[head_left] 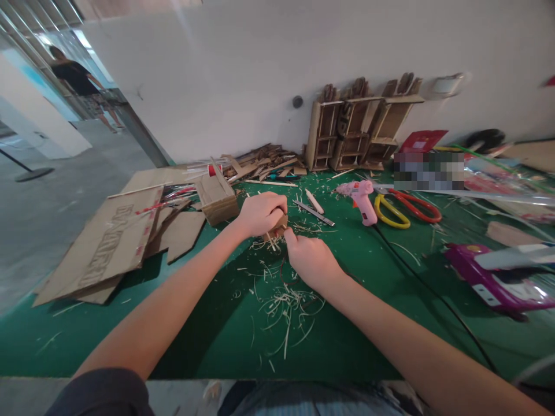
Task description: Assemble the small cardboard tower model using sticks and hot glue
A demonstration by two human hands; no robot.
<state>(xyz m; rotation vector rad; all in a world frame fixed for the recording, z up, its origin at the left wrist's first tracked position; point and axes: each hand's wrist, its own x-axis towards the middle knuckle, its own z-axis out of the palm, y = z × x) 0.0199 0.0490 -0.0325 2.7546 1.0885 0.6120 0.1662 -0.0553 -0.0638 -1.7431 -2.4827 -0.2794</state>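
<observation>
My left hand (261, 212) is closed round a small brown cardboard piece (277, 226), holding it just above the green mat (355, 323). My right hand (311, 258) sits right below and to the right of it, fingers pinched together against the piece's lower edge; what they pinch is too small to name. Thin pale cardboard shavings (288, 306) lie scattered on the mat under and in front of both hands.
Flattened cardboard sheets (108, 242) and a small cardboard box (217, 199) lie at left. A pink glue gun (362, 199) with black cable, yellow-red scissors (407, 209), a knife (314, 212), cardboard shelf models (358, 124) and a purple package (498, 277) are around. A person stands far left.
</observation>
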